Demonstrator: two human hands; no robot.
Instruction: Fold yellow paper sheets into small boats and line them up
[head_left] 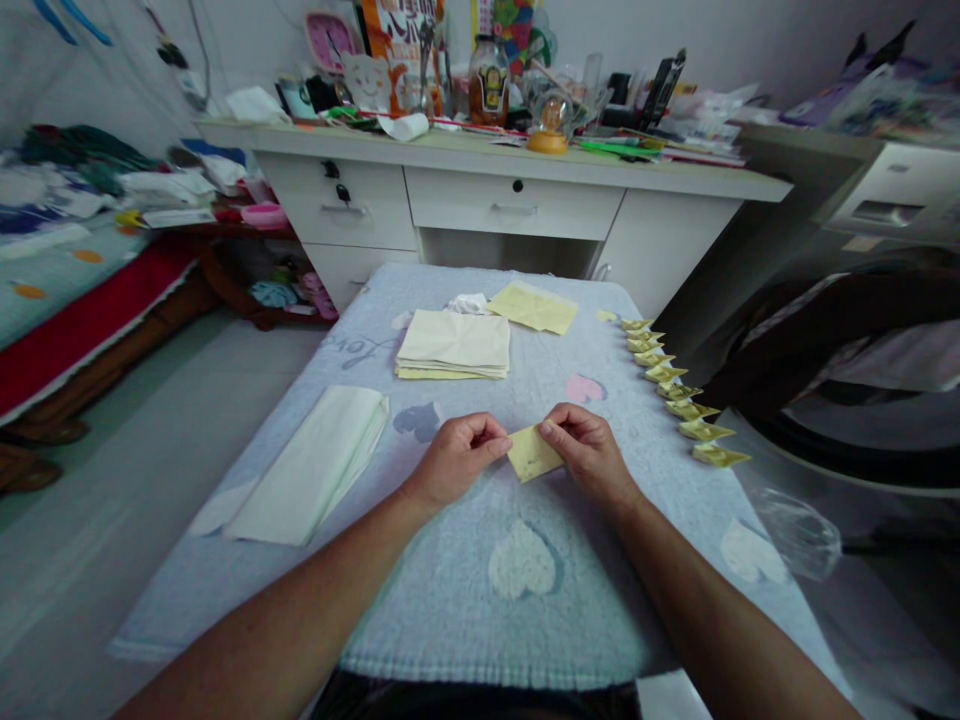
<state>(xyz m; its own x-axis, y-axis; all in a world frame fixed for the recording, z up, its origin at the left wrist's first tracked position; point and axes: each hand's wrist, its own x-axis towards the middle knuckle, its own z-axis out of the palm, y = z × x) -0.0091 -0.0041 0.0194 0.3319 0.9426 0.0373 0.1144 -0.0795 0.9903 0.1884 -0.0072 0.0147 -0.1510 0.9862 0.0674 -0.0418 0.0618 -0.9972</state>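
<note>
A small folded piece of yellow paper (535,455) is held up between both hands, over the cloth-covered table. My left hand (466,448) pinches its left corner between thumb and fingers. At its upper right edge, my right hand (589,450) grips it, the thumb lying on top. Beyond the hands lies a stack of cream and yellow paper sheets (454,340). A creased yellow sheet (534,306) rests behind it to the right. Along the table's right edge runs a row of several folded yellow paper shapes (684,410) with pointed ends.
A folded pale bundle (311,465) lies on the left of the blue heart-patterned cloth (442,600). Crumpled white paper (468,303) sits behind the stack. Past the table stands a cluttered white desk (517,205). A bed (90,290) is at left, a front-loading washing machine (892,210) at right.
</note>
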